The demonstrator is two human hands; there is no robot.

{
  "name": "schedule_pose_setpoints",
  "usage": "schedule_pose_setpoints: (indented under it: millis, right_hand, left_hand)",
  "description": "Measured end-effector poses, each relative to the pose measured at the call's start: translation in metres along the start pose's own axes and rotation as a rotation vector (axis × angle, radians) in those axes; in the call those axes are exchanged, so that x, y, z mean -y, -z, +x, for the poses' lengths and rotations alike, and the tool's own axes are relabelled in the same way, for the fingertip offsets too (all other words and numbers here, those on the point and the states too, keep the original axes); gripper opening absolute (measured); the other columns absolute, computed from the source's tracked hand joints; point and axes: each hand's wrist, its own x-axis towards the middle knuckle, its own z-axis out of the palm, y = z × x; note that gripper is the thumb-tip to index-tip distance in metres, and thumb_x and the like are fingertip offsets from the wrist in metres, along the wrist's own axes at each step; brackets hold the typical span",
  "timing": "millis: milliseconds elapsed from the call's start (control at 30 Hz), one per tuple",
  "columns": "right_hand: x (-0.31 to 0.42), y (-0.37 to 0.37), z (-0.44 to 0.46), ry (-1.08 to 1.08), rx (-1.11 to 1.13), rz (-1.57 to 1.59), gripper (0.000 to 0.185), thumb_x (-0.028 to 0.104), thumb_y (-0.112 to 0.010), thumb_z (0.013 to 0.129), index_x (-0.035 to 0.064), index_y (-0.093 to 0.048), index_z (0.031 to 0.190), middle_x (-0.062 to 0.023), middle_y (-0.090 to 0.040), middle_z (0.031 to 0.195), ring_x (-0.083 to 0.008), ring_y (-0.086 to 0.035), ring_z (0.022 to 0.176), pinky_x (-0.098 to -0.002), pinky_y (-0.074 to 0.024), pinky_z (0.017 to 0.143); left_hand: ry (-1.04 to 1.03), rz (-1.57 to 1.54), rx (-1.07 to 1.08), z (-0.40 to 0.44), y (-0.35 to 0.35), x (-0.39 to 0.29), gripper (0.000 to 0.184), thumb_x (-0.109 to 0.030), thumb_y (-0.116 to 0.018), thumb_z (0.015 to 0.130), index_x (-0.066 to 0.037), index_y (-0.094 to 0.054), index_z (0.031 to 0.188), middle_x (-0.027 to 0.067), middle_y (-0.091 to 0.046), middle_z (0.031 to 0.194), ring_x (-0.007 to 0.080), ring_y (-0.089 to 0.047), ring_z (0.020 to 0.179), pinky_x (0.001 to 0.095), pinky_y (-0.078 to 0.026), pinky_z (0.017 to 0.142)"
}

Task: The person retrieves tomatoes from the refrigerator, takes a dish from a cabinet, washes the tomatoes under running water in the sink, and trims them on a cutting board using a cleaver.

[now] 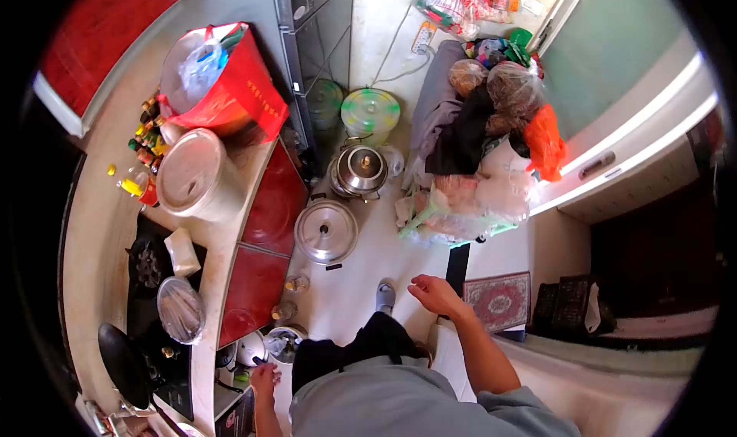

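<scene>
My left hand (265, 377) hangs low beside the counter, its fingers loosely parted and nothing visible in them. Closest to it are a white pot (251, 349) with a dark handle and a metal container (285, 343) on the floor. Out over the floor to the right is my right hand (434, 294), bare, with loosely bent fingers a little apart. It touches nothing; a patterned red mat (497, 302) lies beyond it. Ahead on the floor stand a wide lidded steel pot (326, 232) and a smaller lidded pot (361, 170).
The counter (223, 272) on the left bears a white bucket (196, 176), a red bag (239, 91), bottles, a wrapped bowl (181, 309) and a black pan (123, 366). Bagged goods (476, 187) heap up by the door on the right. A green-lidded tub (371, 113) stands at the back.
</scene>
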Motion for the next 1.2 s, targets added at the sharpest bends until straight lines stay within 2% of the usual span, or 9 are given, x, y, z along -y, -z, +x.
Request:
schedule_pose_setpoints:
  millis: [133,233,533,633,667,800,900,1067,1200]
  right_hand:
    - [-0.015,0.051,0.081,0.055,0.055,-0.112,0.043,0.036,-0.058,0.092,-0.0009,-0.064,0.114,-0.0214,-0.07,0.098,-0.0365,-0.068,0.09,-0.0418,-0.0531,0.081]
    - [-0.013,0.057,0.126,0.119,0.061,-0.019,0.043,0.035,-0.06,0.09,-0.0017,-0.064,0.111,-0.0206,-0.071,0.091,-0.0384,-0.067,0.086,-0.0442,-0.0528,0.079]
    - [0.017,0.084,0.174,0.054,0.17,-0.036,0.046,0.037,-0.059,0.092,-0.0007,-0.063,0.118,-0.02,-0.07,0.103,-0.0342,-0.068,0.094,-0.0413,-0.0527,0.084]
    - [0.011,0.104,0.179,-0.074,-0.004,0.026,0.047,0.037,-0.058,0.092,-0.0006,-0.062,0.12,-0.0196,-0.07,0.103,-0.0328,-0.068,0.095,-0.0412,-0.0527,0.084]
    - [0.014,0.118,0.182,-0.099,-0.057,-0.021,0.047,0.036,-0.06,0.091,0.0,-0.062,0.121,-0.0203,-0.07,0.104,-0.0331,-0.068,0.093,-0.0407,-0.0525,0.084]
    - [0.015,0.166,0.209,-0.093,-0.489,-0.145,0.045,0.03,-0.066,0.087,0.0001,-0.059,0.121,-0.0229,-0.064,0.106,-0.0361,-0.065,0.093,-0.0437,-0.0508,0.084]
    - [-0.026,0.203,0.259,-0.06,-0.782,-0.212,0.065,0.034,-0.066,0.086,-0.0023,-0.045,0.135,-0.0312,-0.048,0.125,-0.0469,-0.049,0.115,-0.0495,-0.0417,0.099]
    - [-0.037,0.301,0.354,-0.562,-1.038,-0.004,0.11,0.061,-0.074,0.074,-0.0052,-0.023,0.146,-0.0355,-0.029,0.145,-0.0508,-0.038,0.13,-0.0518,-0.0368,0.106]
    - [-0.051,0.334,0.396,-0.455,-1.107,-0.158,0.041,0.019,-0.062,0.078,-0.0018,-0.052,0.113,-0.0271,-0.054,0.111,-0.0478,-0.054,0.102,-0.0521,-0.046,0.087]
  left_hand:
    - [0.094,0.115,-0.184,-0.039,0.009,0.065,0.022,-0.02,-0.063,0.091,-0.008,-0.062,0.11,0.0074,-0.068,0.094,0.0188,-0.067,0.069,0.0294,-0.049,0.053]
    - [0.6,-0.164,-0.122,-0.046,0.036,0.111,0.024,-0.028,-0.062,0.089,-0.01,-0.064,0.104,0.0071,-0.068,0.089,0.0235,-0.067,0.068,0.0346,-0.049,0.052]
    - [0.417,-0.366,0.114,0.022,-0.002,0.05,0.028,-0.032,-0.06,0.089,-0.01,-0.063,0.106,0.0072,-0.067,0.088,0.0276,-0.067,0.067,0.0378,-0.047,0.051]
    - [0.403,-0.342,0.268,0.134,-0.015,-0.016,0.026,-0.024,-0.064,0.087,-0.01,-0.064,0.108,0.007,-0.069,0.089,0.0245,-0.067,0.065,0.037,-0.048,0.048]
    - [0.168,-0.151,-0.008,0.139,-0.042,-0.043,0.018,-0.014,-0.062,0.086,-0.008,-0.065,0.103,0.0072,-0.069,0.084,0.0199,-0.064,0.059,0.0311,-0.047,0.045]
    - [0.011,0.005,0.041,0.214,-0.104,-0.142,0.011,-0.015,-0.063,0.088,-0.005,-0.065,0.092,0.0077,-0.066,0.077,0.0138,-0.06,0.056,0.0239,-0.043,0.043]
    - [-0.002,-0.025,0.098,0.225,-0.141,-0.194,0.015,-0.017,-0.065,0.088,-0.003,-0.065,0.091,0.0068,-0.065,0.078,0.0134,-0.059,0.056,0.025,-0.045,0.045]
    - [-0.086,0.019,0.142,0.24,-0.176,-0.229,0.012,-0.014,-0.062,0.093,-0.003,-0.064,0.087,0.0041,-0.061,0.071,0.0121,-0.057,0.055,0.0256,-0.043,0.045]
    - [0.005,0.228,0.028,0.198,-0.263,-0.301,0.014,-0.014,-0.061,0.094,-0.003,-0.065,0.087,0.0046,-0.061,0.07,0.0124,-0.057,0.056,0.0266,-0.044,0.047]
